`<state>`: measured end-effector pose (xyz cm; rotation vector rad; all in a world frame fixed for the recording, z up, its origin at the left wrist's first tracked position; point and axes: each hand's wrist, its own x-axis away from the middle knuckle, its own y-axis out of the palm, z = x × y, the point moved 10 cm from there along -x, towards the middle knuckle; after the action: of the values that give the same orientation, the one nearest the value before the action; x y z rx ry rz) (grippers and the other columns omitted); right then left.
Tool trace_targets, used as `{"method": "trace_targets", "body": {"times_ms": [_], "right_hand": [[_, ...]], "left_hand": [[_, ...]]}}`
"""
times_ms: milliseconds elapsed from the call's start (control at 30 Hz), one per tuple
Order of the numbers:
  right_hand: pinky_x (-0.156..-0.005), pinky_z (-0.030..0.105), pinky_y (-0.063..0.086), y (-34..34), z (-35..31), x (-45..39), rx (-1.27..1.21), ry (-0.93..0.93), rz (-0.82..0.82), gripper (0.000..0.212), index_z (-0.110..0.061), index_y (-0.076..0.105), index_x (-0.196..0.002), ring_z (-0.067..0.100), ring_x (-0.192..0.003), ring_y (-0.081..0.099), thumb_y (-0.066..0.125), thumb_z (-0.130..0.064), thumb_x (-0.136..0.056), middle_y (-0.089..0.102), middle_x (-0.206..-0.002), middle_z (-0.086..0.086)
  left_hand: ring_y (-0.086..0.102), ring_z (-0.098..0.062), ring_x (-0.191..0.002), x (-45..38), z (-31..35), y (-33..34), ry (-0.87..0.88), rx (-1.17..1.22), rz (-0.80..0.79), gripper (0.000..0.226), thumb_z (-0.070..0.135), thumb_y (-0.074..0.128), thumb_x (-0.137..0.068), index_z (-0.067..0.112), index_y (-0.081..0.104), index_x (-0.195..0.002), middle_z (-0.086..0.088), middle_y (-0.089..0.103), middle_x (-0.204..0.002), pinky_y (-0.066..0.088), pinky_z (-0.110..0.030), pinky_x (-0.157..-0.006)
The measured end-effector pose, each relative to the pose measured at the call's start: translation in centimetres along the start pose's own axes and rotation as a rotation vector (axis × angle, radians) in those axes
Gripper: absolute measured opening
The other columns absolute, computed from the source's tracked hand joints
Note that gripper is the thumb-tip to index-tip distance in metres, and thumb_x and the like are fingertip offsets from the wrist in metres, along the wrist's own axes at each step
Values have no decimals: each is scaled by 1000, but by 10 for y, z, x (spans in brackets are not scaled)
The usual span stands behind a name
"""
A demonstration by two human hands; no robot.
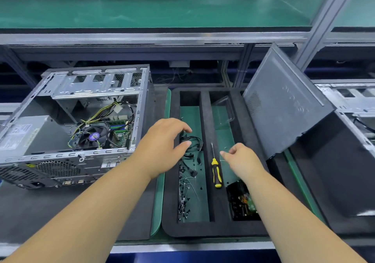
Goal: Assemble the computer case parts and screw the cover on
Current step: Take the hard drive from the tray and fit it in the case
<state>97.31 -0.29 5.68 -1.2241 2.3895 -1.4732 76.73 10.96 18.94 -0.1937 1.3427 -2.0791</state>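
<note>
Computer case [77, 118] lies open on its side at the left, fan and wiring showing; its near-left corner is cut off by the frame edge. The cover [284, 102] leans tilted at the right. In the foam tray [205, 120], the small screws [184, 199] are too tiny to tell apart. Left hand [164, 141] hovers over the black cables [194, 141], fingers spread and curved, gripping nothing. Right hand [241, 161] hangs beside the yellow screwdriver [216, 173], fingers loosely curled; whether it pinches anything, can't tell.

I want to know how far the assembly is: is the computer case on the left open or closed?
Open. The computer case has no cover on its upper side: its fan and cables show inside.
</note>
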Motion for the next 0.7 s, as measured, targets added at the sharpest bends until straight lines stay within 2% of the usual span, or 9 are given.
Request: {"method": "trace_targets", "body": {"times_ms": [133,267,400,533,700], "right_hand": [[-61,32,44,-57,22,16,-23,7,110,27,-20,56,-91,19,-76,60,56,-47,-95,65,-81,0],[-63,33,45,-79,62,34,39,72,117,28,-20,54,-85,16,-74,58,55,-47,-96,64,-81,-2],[-72,35,48,-64,95,47,132,174,-19,37,-13,64,-108,23,-85,63,55,-46,-96,69,-101,9],[-66,30,46,-37,105,52,109,198,-112,37,-14,63,-108,20,-78,64,60,-47,-91,67,-85,2],[-57,29,42,-29,100,50,192,186,-70,40,-17,52,-108,15,-75,60,67,-47,-86,61,-88,-3]], "left_hand": [[44,-2,-119,-5,24,24,18,98,-47,24,38,58,-92,40,56,-116,26,53,-118,38,-24,-99],[47,8,-111,-9,44,50,-7,198,-89,22,38,59,-91,44,56,-112,32,51,-112,40,-17,-89],[49,9,-108,-9,62,65,-15,247,-116,22,35,60,-90,44,57,-110,30,53,-111,37,-14,-87],[49,13,-105,-6,71,67,-8,254,-147,21,36,61,-90,44,57,-109,30,54,-107,35,-9,-82],[56,6,-102,-5,68,62,-40,325,-146,19,31,63,-89,43,60,-103,23,60,-105,39,-13,-86]]}}
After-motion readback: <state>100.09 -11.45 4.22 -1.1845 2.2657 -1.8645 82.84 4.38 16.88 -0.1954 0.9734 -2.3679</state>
